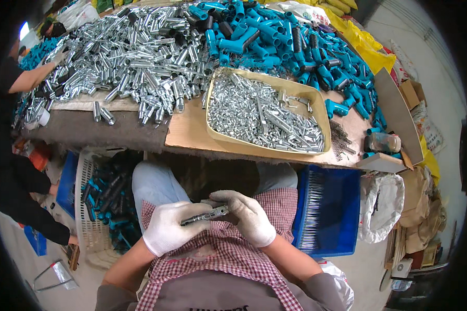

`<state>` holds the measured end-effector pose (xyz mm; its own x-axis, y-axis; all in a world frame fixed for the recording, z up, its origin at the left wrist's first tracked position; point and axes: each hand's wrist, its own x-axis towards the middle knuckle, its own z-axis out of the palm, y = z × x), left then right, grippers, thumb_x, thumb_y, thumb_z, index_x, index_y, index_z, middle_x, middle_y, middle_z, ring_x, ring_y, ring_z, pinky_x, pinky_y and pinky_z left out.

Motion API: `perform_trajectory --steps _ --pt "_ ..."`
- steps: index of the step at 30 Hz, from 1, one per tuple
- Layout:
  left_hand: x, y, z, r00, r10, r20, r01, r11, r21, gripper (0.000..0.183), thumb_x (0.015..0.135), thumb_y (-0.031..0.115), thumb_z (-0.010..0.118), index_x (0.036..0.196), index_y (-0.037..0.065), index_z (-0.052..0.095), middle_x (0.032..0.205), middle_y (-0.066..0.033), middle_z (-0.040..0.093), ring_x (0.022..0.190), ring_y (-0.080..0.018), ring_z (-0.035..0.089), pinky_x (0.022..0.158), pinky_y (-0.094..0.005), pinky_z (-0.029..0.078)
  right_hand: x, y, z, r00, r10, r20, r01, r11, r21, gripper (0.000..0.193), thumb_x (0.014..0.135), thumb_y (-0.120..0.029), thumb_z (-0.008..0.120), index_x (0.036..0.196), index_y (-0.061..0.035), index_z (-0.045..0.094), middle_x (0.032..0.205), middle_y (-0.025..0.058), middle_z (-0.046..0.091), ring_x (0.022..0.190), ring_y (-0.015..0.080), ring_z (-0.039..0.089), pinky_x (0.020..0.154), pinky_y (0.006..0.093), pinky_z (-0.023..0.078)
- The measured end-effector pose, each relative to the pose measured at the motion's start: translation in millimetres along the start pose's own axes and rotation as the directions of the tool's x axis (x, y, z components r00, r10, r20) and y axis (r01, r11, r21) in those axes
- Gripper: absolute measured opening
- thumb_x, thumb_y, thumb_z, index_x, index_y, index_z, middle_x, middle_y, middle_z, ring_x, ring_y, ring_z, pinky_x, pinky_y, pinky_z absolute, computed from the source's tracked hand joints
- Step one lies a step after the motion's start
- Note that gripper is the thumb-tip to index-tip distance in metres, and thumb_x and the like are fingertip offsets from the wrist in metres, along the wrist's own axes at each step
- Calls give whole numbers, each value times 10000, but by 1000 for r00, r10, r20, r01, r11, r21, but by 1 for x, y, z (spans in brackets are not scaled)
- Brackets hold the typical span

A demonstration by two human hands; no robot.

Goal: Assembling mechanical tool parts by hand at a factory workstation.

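Observation:
Above my lap, my left hand [168,228], in a white work glove, is closed around a slim silver metal part [205,215] with an elongated, slotted-looking body. The gloved right hand [250,217] has its fingers bent together at the part's right end. Whether it grips the part itself or a smaller piece there is hidden by the fingers. Beyond my hands, at the table's front edge, stands a cream plastic tray [270,146] full of small metal pins and fittings, with a few longer metal pieces lying on top.
Silver metal tubes [140,57] cover the table's left; teal-and-black plastic handles [264,36] are heaped right. Springs [340,140] lie beside the tray. A blue bin [329,207] with thin metal rods is right of my legs, a white basket [85,207] left. A co-worker's hand [59,56] reaches the pile.

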<state>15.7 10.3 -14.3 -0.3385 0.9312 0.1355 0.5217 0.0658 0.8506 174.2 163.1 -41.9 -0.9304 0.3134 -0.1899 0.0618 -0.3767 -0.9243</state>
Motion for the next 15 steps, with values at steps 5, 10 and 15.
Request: perform_trajectory --steps 5,10,15 --pt "3 -6 7 1000 -15 1 15 999 -34 337 754 92 806 1068 -1 725 956 -177 728 856 -292 719 764 -348 553 8 27 4 996 -87 6 83 971 223 657 1034 -471 482 1399 75 452 1376 241 560 1278 301 557 1092 409 435" --pt "8 -8 11 999 -41 -8 40 997 -62 309 790 161 789 1065 35 727 922 -170 712 825 -316 709 735 -371 549 12 22 5 986 -165 1 158 948 277 743 1024 -543 444 1433 77 413 1415 266 519 1326 330 512 1135 434 379" --pt "15 2 9 996 -90 -10 88 990 -111 306 777 136 771 1052 9 728 914 -188 718 817 -293 724 730 -355 550 13 -4 -16 939 -266 217 271 963 5 829 1010 -603 416 1497 63 339 1530 235 395 1441 314 362 1184 427 280"
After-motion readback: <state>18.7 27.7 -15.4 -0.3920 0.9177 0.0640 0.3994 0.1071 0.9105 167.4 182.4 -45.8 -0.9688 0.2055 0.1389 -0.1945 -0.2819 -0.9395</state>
